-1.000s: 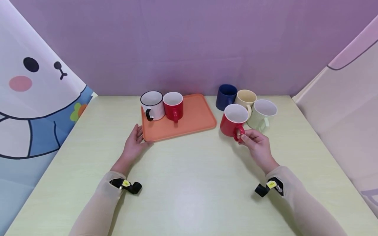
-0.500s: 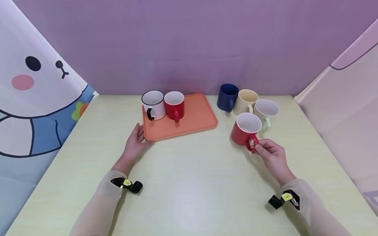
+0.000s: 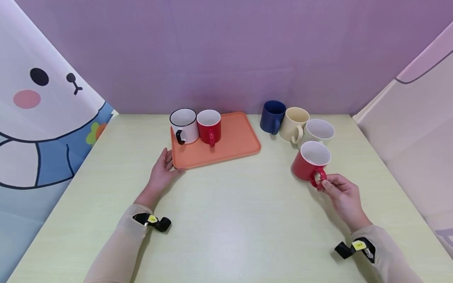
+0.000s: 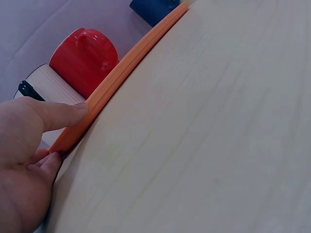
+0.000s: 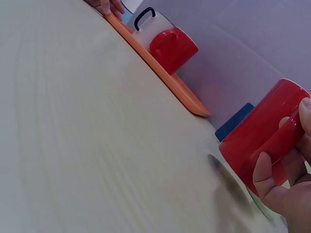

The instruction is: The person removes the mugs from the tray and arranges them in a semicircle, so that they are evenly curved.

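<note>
My right hand (image 3: 345, 198) pinches the handle of a red mug (image 3: 303, 167) with a white inside. The right wrist view has this mug (image 5: 260, 128) held upright, its shadow on the table beside its base. A pale green mug (image 3: 318, 134) stands partly hidden behind it. My left hand (image 3: 162, 173) holds the near left corner of an orange tray (image 3: 238, 135); in the left wrist view the thumb lies along the rim (image 4: 114, 77) and the fingers sit round the corner. On the tray's left stand a white black-rimmed mug (image 3: 187, 133) and another red mug (image 3: 209, 131).
A dark blue mug (image 3: 271, 118) and a cream mug (image 3: 291, 124) stand at the back of the table (image 3: 226, 220), right of the tray. Behind the table rises a purple backdrop (image 3: 226, 55). Printed cloths hang at both sides.
My right hand has carried the red mug right and toward me, from beside the cream mug to in front of the pale green one. The left hand and tray have not moved.
</note>
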`<move>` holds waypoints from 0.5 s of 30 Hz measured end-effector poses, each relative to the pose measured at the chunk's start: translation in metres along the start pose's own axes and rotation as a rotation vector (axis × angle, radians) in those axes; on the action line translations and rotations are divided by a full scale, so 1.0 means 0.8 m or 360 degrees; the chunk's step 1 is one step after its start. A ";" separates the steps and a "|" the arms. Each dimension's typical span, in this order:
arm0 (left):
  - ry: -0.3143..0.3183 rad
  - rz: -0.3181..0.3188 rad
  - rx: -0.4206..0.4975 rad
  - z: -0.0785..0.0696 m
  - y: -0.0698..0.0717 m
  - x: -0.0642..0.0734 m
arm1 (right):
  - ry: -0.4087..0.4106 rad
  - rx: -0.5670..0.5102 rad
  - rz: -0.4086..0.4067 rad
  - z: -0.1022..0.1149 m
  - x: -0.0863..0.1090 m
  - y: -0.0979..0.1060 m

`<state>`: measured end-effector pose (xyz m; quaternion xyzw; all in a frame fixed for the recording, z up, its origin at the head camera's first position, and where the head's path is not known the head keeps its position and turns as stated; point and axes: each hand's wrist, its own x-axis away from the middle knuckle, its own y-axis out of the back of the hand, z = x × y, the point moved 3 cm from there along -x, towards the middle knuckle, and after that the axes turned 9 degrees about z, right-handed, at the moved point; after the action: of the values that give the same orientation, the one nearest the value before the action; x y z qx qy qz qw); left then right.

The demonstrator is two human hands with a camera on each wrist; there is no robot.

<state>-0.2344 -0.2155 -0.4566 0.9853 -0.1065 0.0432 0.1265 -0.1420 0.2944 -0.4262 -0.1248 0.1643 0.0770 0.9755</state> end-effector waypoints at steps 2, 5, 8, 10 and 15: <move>-0.0005 -0.0004 0.0001 0.000 0.000 0.000 | -0.0001 -0.0006 -0.0001 0.000 0.001 0.002; -0.0002 -0.0008 0.0007 0.001 0.000 0.001 | -0.0008 0.0004 -0.0009 -0.001 0.003 0.003; 0.0006 -0.0011 0.0015 0.001 0.000 0.001 | -0.0024 0.0010 -0.0009 -0.003 0.003 0.003; 0.0006 -0.0012 0.0018 0.001 0.000 0.001 | -0.0041 0.0015 -0.0011 -0.005 0.003 0.003; 0.0012 -0.0011 0.0019 0.000 0.000 0.000 | -0.0102 0.0011 -0.0009 -0.008 0.000 0.005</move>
<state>-0.2346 -0.2150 -0.4564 0.9862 -0.1022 0.0471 0.1210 -0.1447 0.2967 -0.4333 -0.1193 0.1329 0.0776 0.9809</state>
